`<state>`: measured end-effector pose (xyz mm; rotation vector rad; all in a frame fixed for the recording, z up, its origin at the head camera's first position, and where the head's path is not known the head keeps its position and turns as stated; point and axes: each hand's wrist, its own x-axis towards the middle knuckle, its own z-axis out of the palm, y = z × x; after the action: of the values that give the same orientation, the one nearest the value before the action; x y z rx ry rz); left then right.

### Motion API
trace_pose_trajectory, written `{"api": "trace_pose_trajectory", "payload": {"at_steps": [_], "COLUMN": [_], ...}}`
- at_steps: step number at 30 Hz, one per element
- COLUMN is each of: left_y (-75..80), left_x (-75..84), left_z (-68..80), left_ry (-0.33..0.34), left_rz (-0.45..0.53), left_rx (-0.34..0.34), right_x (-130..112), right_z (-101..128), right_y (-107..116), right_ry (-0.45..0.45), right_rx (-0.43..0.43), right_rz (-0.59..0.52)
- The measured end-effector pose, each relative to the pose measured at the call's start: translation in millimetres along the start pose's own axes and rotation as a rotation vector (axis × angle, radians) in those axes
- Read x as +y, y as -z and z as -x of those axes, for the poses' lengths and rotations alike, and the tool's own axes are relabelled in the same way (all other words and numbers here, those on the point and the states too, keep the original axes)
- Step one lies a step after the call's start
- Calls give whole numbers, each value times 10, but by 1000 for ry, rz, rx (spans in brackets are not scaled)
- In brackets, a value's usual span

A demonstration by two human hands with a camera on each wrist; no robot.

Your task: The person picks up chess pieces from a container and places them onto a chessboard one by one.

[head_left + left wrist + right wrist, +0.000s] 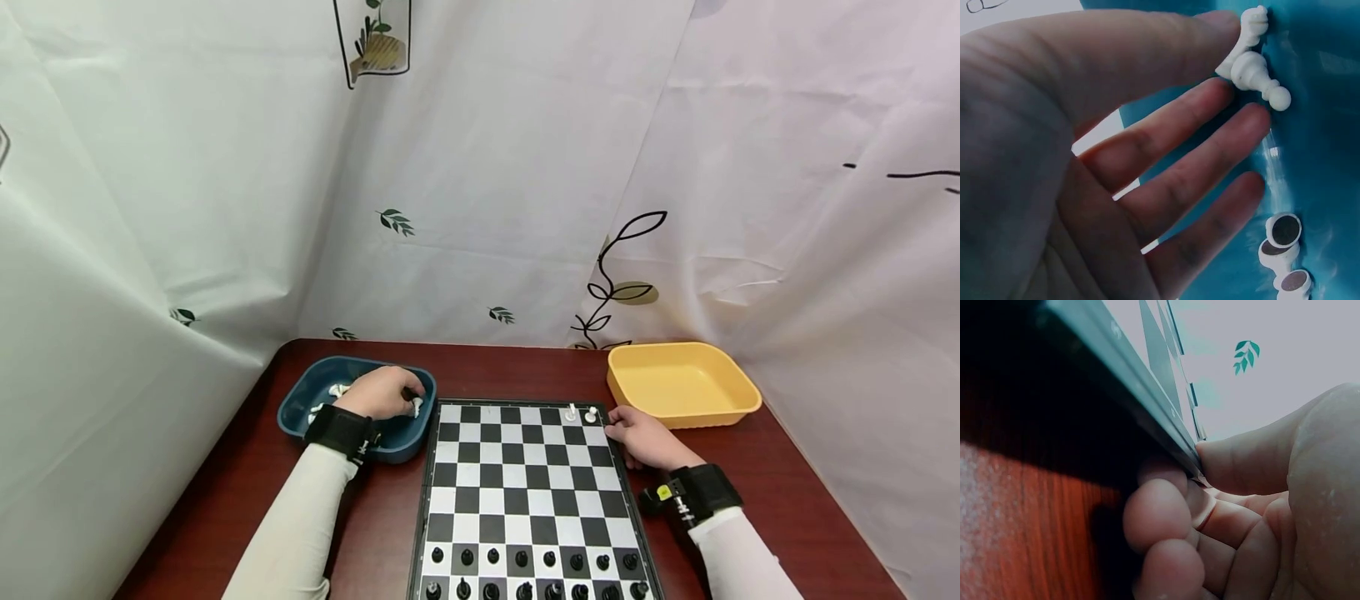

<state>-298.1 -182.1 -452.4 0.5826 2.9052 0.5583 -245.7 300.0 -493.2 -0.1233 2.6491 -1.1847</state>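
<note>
My left hand [378,392] reaches into a blue basin [408,450], its thumb and fingers apart. In the left wrist view, the thumb tip is right at a white knight [1255,24] and a white pawn [1250,70]; the index finger is hidden. More white pieces [1285,231] lie nearby in the basin, showing dark bases. My right hand [648,437] grips the far right edge of a chessboard [525,479], thumb on top and fingers curled below. Two white pieces, one a rook-like piece [591,414], the other slimmer [571,412], stand in that corner.
Two rows of black chess pieces [521,559] stand along the board's near side. A yellow basin [682,421] sits at the back right of the brown table [517,379]. White patterned cloth [487,167] hangs behind and at both sides.
</note>
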Motion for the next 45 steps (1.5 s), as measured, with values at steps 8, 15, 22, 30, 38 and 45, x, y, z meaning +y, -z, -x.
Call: {"api": "trace_pose_trajectory", "payload": {"at_steps": [8, 15, 22, 30, 38, 45], "left_y": [-41, -61, -108, -94, -77, -75], "left_x": [91, 157, 149, 151, 129, 107], "left_z": [9, 13, -24, -12, -7, -10], "left_ry": [0, 12, 19, 14, 19, 47], "left_rz": [-10, -52, -104, -120, -124, -98], "left_rx": [-43, -53, -40, -19, -13, -16], "right_x": [11, 13, -11, -6, -16, -1], "right_z": [6, 10, 4, -3, -1, -12], "right_y": [-3, -1, 3, 3, 10, 14], "right_ry": [5, 3, 7, 12, -1, 9], "right_rx": [4, 2, -1, 1, -1, -7], "right_rz": [-13, -18, -18, -23, -20, -15]}}
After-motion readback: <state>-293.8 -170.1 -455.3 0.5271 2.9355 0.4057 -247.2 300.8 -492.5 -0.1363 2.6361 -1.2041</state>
